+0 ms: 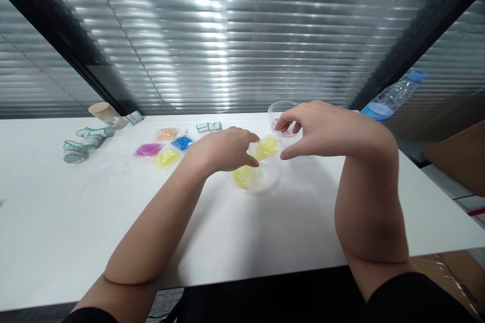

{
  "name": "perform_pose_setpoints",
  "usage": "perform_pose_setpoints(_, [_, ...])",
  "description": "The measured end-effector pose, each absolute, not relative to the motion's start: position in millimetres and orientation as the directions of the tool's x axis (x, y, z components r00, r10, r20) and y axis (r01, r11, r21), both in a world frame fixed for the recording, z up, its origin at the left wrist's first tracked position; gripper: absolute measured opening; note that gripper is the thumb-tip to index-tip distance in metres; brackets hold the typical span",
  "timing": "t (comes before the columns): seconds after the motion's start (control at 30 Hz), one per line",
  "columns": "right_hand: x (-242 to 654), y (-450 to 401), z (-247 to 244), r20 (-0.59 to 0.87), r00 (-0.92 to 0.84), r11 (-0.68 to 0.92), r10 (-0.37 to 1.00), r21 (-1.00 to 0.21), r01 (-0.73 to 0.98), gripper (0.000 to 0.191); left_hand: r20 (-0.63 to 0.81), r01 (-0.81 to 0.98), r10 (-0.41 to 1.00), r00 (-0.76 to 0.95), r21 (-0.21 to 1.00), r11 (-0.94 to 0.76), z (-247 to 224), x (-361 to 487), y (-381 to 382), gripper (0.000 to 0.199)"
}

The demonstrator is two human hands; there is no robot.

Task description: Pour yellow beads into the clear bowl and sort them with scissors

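Over a clear round bowl (265,184) hangs a small clear bag of yellow bits (266,147), between my two hands. My left hand (231,149) is at the bag's left side, thumb and fingers closing toward its edge. On the other side, my right hand (310,128) has its thumb and fingertips at the bag's right edge, curled round it. More yellow bits (245,176) lie inside the bowl, toward its left. Just behind my right hand stands a second clear bowl (273,111) with small reddish bits in it.
Bags of orange (166,134), blue (182,143), purple (149,149) and yellow (166,158) bits lie left of my left hand. Farther left are wrapped rolls (94,136) and a jar (108,115). A plastic bottle (394,97) stands at the right rear.
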State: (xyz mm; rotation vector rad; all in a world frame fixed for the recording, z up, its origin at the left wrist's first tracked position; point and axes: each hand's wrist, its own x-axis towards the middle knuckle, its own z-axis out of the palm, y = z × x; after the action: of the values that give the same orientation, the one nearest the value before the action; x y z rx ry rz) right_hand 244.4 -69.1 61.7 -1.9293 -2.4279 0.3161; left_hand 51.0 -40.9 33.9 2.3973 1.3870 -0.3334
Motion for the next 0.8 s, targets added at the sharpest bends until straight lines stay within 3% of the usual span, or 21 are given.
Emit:
perform_pose_setpoints(0.37, [242.4,-71.4,66.0,-0.083,-0.275,0.251,0.958,-0.22,0.943,0.046,-0.368,0.867,0.786,0.497,0.187,-0.461,34.5,50.4,-40.7,0.064])
perform_pose_setpoints(0.8, [240.8,-74.4,66.6,0.071,-0.377,0.381,0.924,-0.273,0.883,0.044,-0.366,0.855,0.773,0.518,0.2,-0.478,34.8,49.5,-39.9,0.066])
